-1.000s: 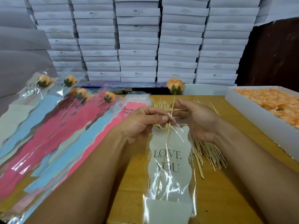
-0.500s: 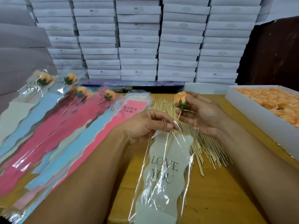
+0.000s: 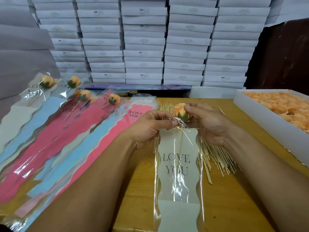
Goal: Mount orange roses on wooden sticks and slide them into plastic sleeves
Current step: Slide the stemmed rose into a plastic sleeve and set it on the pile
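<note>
Now the left hand (image 3: pixel 148 126) pinches the crinkly clear sleeve (image 3: pixel 179 173) while the right hand (image 3: pixel 209 124) grips the rounded orange rose (image 3: pixel 179 110).

The clear plastic sleeve with a cream "LOVE YOU" card (image 3: pixel 179 164) was glossy and crinkled, streaked with white glare; the card inside looked matt paper. Under the sleeve, the yellowish wooden tabletop (image 3: pixel 225 198) was smooth with a faint grain. The pile of thin pale wooden sticks (image 3: pixel 217 158) just right of the sleeve looked bare and unvarnished. The orange rose with green leaves (image 3: pixel 181 112) at the sleeve's mouth had soft, matt petals. Left of the sleeve, the pink and blue filled sleeves (image 3: pixel 66 131) shone the same way. Behind it, the stacked white cardboard boxes (image 3: pixel 143 47) were matt.
</note>
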### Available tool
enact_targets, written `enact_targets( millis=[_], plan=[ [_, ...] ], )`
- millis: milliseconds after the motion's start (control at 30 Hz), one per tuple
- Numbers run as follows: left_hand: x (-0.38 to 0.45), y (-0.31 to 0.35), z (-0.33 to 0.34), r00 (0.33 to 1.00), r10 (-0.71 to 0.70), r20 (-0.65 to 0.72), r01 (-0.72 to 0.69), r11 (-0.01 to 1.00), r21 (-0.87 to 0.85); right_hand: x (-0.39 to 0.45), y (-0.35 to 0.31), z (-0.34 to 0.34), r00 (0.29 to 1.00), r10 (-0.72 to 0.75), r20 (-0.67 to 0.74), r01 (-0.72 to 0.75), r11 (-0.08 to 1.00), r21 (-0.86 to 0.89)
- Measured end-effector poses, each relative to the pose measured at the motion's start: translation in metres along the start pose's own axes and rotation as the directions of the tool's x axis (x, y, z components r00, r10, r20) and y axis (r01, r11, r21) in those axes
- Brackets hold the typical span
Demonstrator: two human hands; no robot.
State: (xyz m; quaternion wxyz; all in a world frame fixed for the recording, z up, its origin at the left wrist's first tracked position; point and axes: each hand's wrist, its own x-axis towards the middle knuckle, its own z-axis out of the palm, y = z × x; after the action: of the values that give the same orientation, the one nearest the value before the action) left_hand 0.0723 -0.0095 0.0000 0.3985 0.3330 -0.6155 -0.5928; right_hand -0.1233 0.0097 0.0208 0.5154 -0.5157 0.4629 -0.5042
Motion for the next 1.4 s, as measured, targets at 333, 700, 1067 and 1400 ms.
enact_targets(
  millis=[333, 700, 1067, 1400],
  plan=[
    [-0.001, 0.003, 0.004, 0.995, 0.05, -0.082, -0.048, 0.999, 0.018, -0.004, -0.002, 0.002, 0.999, 0.016, 0.031, -0.014, 0.998, -0.056],
    [0.002, 0.002, 0.011, 0.979, 0.131, -0.156, -0.13, 0.991, 0.019, -0.003, 0.0, 0.004, 0.995, 0.044, 0.095, -0.034, 0.994, -0.1],
    [0.002, 0.001, 0.019, 0.953, 0.162, -0.255, -0.178, 0.983, -0.041, -0.005, 0.006, 0.01, 0.976, 0.077, 0.206, -0.054, 0.992, -0.115],
    [0.011, 0.005, 0.01, 0.784, 0.154, -0.601, -0.152, 0.987, 0.054, -0.009, 0.003, 0.004, 0.907, 0.278, 0.318, -0.216, 0.952, -0.214]
  ],
)
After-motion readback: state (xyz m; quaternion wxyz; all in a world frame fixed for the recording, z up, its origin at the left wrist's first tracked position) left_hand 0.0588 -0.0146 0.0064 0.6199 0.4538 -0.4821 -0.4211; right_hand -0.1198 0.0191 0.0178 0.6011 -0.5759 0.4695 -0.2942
